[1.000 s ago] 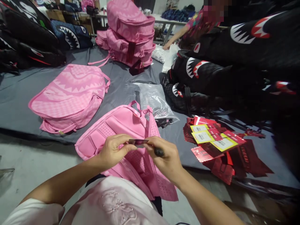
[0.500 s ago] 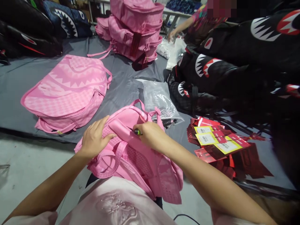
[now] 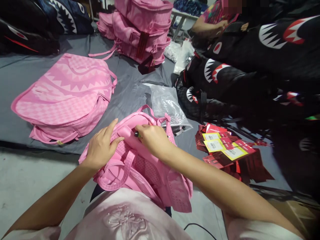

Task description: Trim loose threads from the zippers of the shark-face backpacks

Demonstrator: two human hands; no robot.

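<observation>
A pink backpack (image 3: 147, 160) leans against my body at the table's edge, its padded back panel and straps facing up. My left hand (image 3: 102, 146) rests on its left side with fingers stretched out and thumb apart, pressing on the panel. In my right hand (image 3: 152, 140), closed over the top of the back panel, is a small tool with a black and green handle (image 3: 137, 134). The tool's working end is hidden by my fingers and the fabric.
Another pink backpack (image 3: 67, 96) lies at the left. Further back stands a stack of pink backpacks (image 3: 142, 30). A clear plastic bag (image 3: 167, 103), red and yellow tags (image 3: 225, 146) and piled black shark-face backpacks (image 3: 232, 76) lie to the right. A co-worker's arm (image 3: 210, 28) shows behind.
My right hand has moved slightly up and left along the back panel with the tool. My left hand stays on the backpack. The co-worker's arm has drawn back from the white plastic bags.
</observation>
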